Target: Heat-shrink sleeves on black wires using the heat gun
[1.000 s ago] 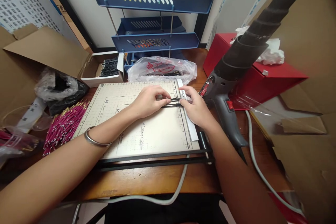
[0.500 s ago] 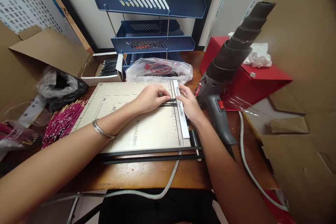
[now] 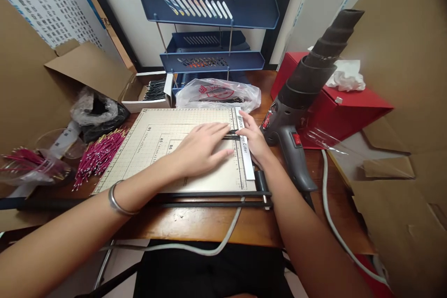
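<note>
My left hand (image 3: 204,149) lies flat on the cream paper cutter (image 3: 181,118), fingers stretched out and the thumb apart. Its fingertips rest over a small bundle of thin black cords (image 3: 231,136), partly hidden under them. The cords run to the right, toward the white strip marked "Paper Cutter" (image 3: 248,167). At the outer side of this strip is my right hand (image 3: 256,142), its fingers apart and bent at the edge, with the thumb by the strip near the cords. Whether cord ends touch its palm is hidden.
A grey heat gun (image 3: 288,125) stands nose-up at the right, before a red box (image 3: 366,107). Left of the cutter lies a pile of magenta cords (image 3: 99,156). Behind are a white box of black cords (image 3: 146,102), a plastic bag (image 3: 185,95) and a blue rack (image 3: 206,7).
My left hand has gone from pinching at the black cords to lying flat over them, fingers stretched. The right hand stays by the strip. The view has shifted slightly.
</note>
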### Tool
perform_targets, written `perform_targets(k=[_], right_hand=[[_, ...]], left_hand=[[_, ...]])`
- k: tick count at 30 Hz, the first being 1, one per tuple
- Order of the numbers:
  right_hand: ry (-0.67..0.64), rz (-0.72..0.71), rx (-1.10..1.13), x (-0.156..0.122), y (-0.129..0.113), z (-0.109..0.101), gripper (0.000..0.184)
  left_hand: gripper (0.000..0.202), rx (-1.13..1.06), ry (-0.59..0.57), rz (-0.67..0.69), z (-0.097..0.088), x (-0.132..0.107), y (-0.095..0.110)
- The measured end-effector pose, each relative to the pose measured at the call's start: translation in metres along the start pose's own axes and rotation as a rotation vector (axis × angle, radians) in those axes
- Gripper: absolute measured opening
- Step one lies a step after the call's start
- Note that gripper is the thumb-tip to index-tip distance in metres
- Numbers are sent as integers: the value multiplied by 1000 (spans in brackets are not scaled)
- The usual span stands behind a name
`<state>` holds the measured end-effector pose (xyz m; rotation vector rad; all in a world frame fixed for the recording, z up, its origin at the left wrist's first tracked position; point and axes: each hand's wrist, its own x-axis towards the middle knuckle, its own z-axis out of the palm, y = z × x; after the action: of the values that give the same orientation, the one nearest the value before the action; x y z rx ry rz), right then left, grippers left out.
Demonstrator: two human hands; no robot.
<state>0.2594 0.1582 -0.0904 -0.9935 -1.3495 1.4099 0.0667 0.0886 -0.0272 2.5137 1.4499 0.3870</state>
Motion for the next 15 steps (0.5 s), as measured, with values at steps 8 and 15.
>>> perform_targets(k=[8,15], right_hand=[[-22,-15,24,-5,-2,-1,97],[81,-46,1,-1,2,-1,72]], left_hand=[[85,87,-135,82,19,-10,12],[99,108,-178,117,19,-7,10]])
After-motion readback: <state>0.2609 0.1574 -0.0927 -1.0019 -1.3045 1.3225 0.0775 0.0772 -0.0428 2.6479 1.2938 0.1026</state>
